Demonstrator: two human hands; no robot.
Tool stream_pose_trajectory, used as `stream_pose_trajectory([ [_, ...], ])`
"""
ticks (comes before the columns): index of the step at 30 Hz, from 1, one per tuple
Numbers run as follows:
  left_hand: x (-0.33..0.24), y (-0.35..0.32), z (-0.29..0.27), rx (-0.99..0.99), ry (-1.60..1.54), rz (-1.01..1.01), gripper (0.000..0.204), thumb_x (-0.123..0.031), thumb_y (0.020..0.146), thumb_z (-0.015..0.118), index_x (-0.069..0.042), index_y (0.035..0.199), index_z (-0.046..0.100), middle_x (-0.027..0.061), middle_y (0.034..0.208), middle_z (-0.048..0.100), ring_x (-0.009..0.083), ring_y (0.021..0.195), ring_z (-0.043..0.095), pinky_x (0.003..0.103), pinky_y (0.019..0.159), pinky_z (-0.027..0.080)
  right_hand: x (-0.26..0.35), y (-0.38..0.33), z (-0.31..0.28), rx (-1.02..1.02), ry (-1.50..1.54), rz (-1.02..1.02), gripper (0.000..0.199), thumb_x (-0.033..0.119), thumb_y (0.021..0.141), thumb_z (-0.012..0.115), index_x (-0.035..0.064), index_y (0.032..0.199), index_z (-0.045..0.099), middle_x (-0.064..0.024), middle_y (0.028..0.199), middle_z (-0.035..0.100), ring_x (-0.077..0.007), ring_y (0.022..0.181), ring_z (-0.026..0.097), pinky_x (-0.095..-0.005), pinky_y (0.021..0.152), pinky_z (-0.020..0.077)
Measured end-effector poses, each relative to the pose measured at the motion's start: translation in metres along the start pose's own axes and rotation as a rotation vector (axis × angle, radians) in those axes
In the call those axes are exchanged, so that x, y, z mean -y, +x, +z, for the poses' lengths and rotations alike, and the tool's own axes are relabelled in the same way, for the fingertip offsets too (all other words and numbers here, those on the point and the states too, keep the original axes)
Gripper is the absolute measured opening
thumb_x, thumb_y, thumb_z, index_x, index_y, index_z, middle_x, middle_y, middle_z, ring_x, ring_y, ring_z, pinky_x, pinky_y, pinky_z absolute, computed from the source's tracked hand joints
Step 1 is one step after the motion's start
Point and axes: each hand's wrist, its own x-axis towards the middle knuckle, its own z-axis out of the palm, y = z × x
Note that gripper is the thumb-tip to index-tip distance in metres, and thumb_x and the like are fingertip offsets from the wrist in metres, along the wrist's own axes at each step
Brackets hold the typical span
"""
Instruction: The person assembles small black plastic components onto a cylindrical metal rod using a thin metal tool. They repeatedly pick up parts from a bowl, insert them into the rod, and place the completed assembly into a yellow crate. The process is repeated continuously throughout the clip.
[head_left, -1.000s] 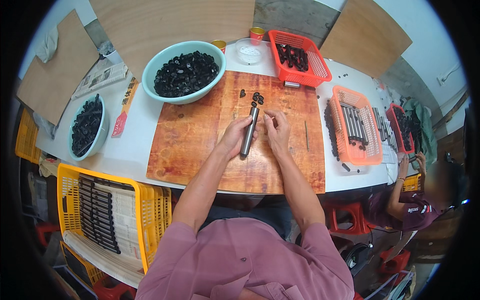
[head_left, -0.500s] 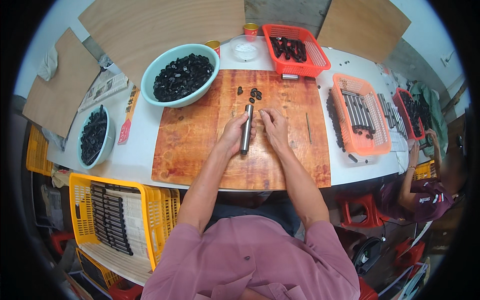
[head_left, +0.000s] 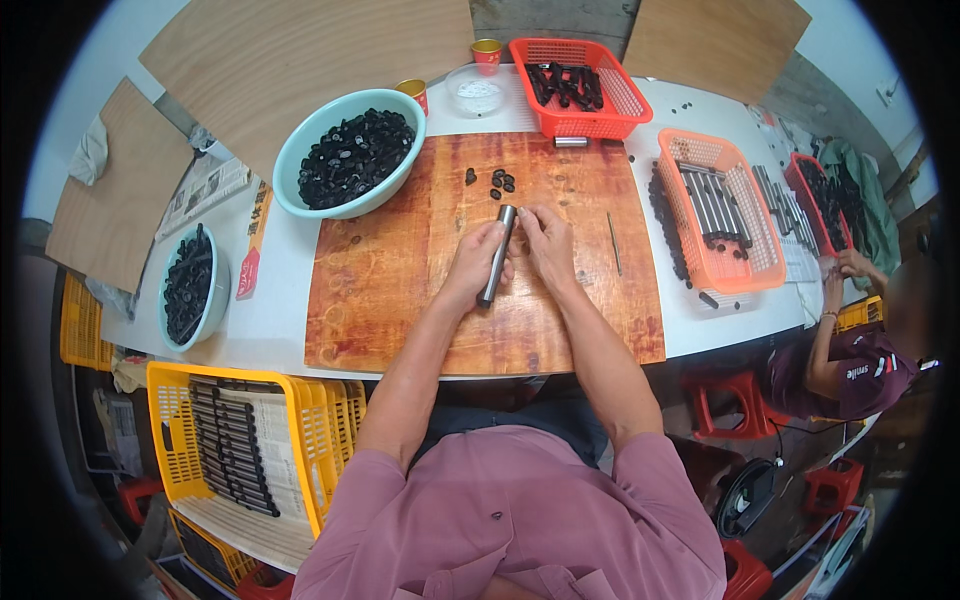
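A steel-grey metal tube (head_left: 496, 262) with dark ends lies slanted in my left hand (head_left: 472, 264), whose fingers are closed round it. Beside its far end is my right hand (head_left: 550, 250), thumb and fingers pinched together and close against the tube's tip. Whatever small piece the pinch may hold is hidden. Below both hands is a stained reddish-brown wooden board (head_left: 380, 270). Several small black oval pieces (head_left: 503, 182) rest on it just beyond the tube. A thin metal rod (head_left: 614, 244) lies on the board to the right of my right hand.
Far left stands a pale green basin (head_left: 287, 160) of black pieces, with a smaller basin (head_left: 219, 290) nearer. A red basket (head_left: 630, 105) and an orange basket (head_left: 770, 245) of tubes stand right. A yellow crate (head_left: 310, 450) holds tubes. Another person's hands (head_left: 850, 265) work far right.
My right hand has moved left and up to the tube's far end. The tube's far end now leans more to the right. The whole view has shifted slightly.
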Motion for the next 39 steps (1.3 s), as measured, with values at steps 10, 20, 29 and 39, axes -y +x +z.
stream_pose_trajectory([
  [10, 0.013, -0.006, -0.018, 0.160, -0.085, 0.018, 0.032, -0.027, 0.108, 0.047, -0.002, 0.127, 0.050, 0.0104, 0.101, 0.064, 0.0139, 0.071, 0.064, 0.027, 0.066, 0.055, -0.006, 0.007, -0.004, -0.064, 0.147, 0.011, 0.030, 0.028, 0.100, 0.062, -0.0006, 0.098, 0.073, -0.0025, 0.072, 0.064, -0.0077, 0.060, 0.054, -0.0258, 0.054, 0.0422],
  [20, 0.010, -0.025, -0.008, 0.177, 0.141, 0.035, 0.045, -0.026, 0.106, 0.053, 0.000, 0.142, 0.048, 0.0100, 0.102, 0.067, 0.0124, 0.070, 0.064, 0.026, 0.066, 0.054, -0.009, 0.009, -0.005, -0.055, 0.171, -0.005, 0.030, 0.027, 0.099, 0.062, -0.0009, 0.095, 0.072, -0.0036, 0.073, 0.064, -0.0093, 0.065, 0.057, -0.0272, 0.058, 0.0452],
  [29, 0.007, -0.024, -0.010, 0.054, 0.280, 0.077, 0.038, -0.025, 0.103, 0.053, 0.001, 0.132, 0.056, 0.0067, 0.092, 0.067, 0.0098, 0.063, 0.060, 0.024, 0.058, 0.049, -0.005, 0.005, -0.012, 0.136, 0.219, 0.002, 0.028, 0.027, 0.097, 0.067, 0.0001, 0.091, 0.071, -0.0013, 0.077, 0.064, -0.0079, 0.070, 0.055, -0.0254, 0.065, 0.0440],
  [39, 0.001, -0.018, -0.014, 0.040, 0.395, 0.005, 0.031, -0.030, 0.105, 0.051, -0.002, 0.107, 0.062, 0.0037, 0.079, 0.065, 0.0092, 0.057, 0.057, 0.023, 0.053, 0.045, 0.006, 0.001, -0.014, 0.236, 0.258, 0.023, 0.026, 0.026, 0.096, 0.068, 0.0012, 0.090, 0.070, 0.0018, 0.075, 0.061, -0.0064, 0.070, 0.051, -0.0247, 0.063, 0.0401],
])
